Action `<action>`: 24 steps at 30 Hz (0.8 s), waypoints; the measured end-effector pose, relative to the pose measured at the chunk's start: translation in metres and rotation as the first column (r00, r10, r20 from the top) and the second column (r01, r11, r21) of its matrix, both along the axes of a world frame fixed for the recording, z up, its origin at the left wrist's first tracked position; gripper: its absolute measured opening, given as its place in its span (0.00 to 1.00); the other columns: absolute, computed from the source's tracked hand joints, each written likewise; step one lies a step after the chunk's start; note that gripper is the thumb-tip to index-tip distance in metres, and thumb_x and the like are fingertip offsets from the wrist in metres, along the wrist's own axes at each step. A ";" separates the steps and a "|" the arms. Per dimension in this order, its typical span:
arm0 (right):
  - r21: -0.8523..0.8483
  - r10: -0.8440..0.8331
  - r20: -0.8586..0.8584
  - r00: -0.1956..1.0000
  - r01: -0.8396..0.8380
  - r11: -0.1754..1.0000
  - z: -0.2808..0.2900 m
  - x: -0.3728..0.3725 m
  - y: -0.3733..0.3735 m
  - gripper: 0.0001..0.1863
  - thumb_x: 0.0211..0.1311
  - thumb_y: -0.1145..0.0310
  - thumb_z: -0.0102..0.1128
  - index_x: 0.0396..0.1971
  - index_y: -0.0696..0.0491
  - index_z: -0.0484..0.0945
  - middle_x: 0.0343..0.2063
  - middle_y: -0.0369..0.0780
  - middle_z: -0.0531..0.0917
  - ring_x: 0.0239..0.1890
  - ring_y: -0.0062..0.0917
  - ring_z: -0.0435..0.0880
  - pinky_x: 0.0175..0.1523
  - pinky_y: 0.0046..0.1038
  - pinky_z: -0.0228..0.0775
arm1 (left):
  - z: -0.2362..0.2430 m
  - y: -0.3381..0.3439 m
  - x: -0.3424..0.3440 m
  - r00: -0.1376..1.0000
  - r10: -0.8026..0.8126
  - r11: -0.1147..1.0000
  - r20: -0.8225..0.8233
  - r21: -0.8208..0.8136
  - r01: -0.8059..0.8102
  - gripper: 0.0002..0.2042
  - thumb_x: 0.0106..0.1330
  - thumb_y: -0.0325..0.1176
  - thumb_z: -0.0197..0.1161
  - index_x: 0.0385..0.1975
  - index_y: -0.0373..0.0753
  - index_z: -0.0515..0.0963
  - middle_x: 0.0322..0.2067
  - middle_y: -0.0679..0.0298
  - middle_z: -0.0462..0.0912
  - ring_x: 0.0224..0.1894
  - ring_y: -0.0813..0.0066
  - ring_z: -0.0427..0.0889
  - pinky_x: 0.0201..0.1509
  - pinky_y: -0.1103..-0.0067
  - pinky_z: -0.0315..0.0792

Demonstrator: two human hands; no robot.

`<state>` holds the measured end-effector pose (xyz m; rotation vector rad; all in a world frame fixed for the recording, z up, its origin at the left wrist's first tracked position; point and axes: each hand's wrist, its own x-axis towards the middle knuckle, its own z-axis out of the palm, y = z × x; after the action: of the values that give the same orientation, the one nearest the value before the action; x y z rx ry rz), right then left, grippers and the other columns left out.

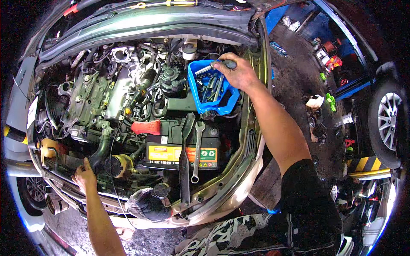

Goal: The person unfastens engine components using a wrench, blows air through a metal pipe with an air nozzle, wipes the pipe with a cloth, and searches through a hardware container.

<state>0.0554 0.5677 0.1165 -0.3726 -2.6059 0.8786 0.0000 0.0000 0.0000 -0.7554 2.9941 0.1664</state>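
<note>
My right hand (237, 74) is closed on a ratchet handle with a silver socket piece (204, 69), over a blue cut-open plastic container (227, 101) that holds several sockets and tools. My left hand (85, 177) is at the front of the engine bay, index finger extended beside a black radiator hose (101, 151), its other fingers loosely bent; whether it touches the hose is unclear. Between my hands, a combination wrench (197, 149) and a long dark flat bar (185, 162) lie across the car battery (164, 155), which has a red terminal cover (146, 126).
The open bay's front edge (228, 187) runs before me. Engine covers (81, 102) and cables fill its left. A yellow-handled screwdriver (179, 3) lies at the top. At right are another car's wheel (386, 121), blue lift arms (352, 87) and scattered parts (315, 101) on the floor.
</note>
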 end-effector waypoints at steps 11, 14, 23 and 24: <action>0.043 0.035 0.188 0.982 -0.044 0.998 -0.004 -0.020 0.026 0.22 0.52 0.53 0.68 0.42 0.51 0.78 0.37 0.41 0.83 0.41 0.27 0.80 0.48 0.29 0.71 | -0.005 0.004 0.006 0.972 -0.098 0.992 -0.215 -0.099 0.078 0.33 0.62 0.65 0.47 0.43 0.37 0.80 0.45 0.49 0.79 0.53 0.51 0.70 0.60 0.62 0.62; 0.022 0.351 0.338 0.873 -0.380 0.925 0.010 -0.020 0.034 0.29 0.46 0.58 0.71 0.48 0.55 0.75 0.45 0.43 0.80 0.47 0.30 0.78 0.54 0.29 0.68 | -0.005 0.001 0.001 0.985 -0.082 0.996 -0.152 -0.051 0.075 0.32 0.63 0.64 0.48 0.43 0.36 0.80 0.46 0.49 0.78 0.54 0.52 0.69 0.60 0.63 0.61; 0.010 0.404 0.623 0.670 -0.523 0.852 0.031 -0.017 0.048 0.34 0.42 0.54 0.71 0.51 0.55 0.75 0.51 0.46 0.78 0.54 0.34 0.76 0.58 0.30 0.66 | -0.016 -0.002 -0.002 0.957 -0.145 0.987 -0.251 -0.102 0.123 0.30 0.64 0.59 0.51 0.38 0.31 0.80 0.42 0.46 0.80 0.50 0.48 0.71 0.61 0.63 0.59; 0.067 0.341 0.662 0.668 -0.505 0.860 0.035 -0.018 0.049 0.31 0.44 0.55 0.70 0.49 0.55 0.76 0.50 0.47 0.78 0.54 0.35 0.76 0.58 0.31 0.66 | -0.012 -0.003 -0.002 0.971 -0.148 0.989 -0.188 -0.034 0.144 0.30 0.65 0.59 0.51 0.40 0.30 0.80 0.44 0.46 0.79 0.52 0.48 0.70 0.61 0.63 0.59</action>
<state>0.0375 0.6165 0.1511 0.0539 -3.4918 0.6020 -0.0022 -0.0032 -0.0119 -0.5465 3.2214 0.2131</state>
